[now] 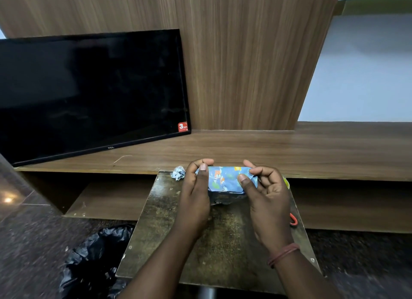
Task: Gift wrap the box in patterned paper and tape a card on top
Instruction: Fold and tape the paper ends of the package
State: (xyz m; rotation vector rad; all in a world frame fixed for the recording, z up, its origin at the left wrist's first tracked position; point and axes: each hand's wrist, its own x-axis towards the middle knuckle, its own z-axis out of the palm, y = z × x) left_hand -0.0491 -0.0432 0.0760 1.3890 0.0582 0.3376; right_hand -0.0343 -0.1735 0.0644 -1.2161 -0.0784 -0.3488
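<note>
The left hand and right hand (thumbs on top) each pinch an end of the wrapped box.

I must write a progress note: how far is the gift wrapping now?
Done: patterned paper already covers the box's top and front. In hand: the left hand and right hand pinch the paper at the two ends, where the folds look unfinished. Left: closing the ends and taping a card on top; no card is visible.
</note>
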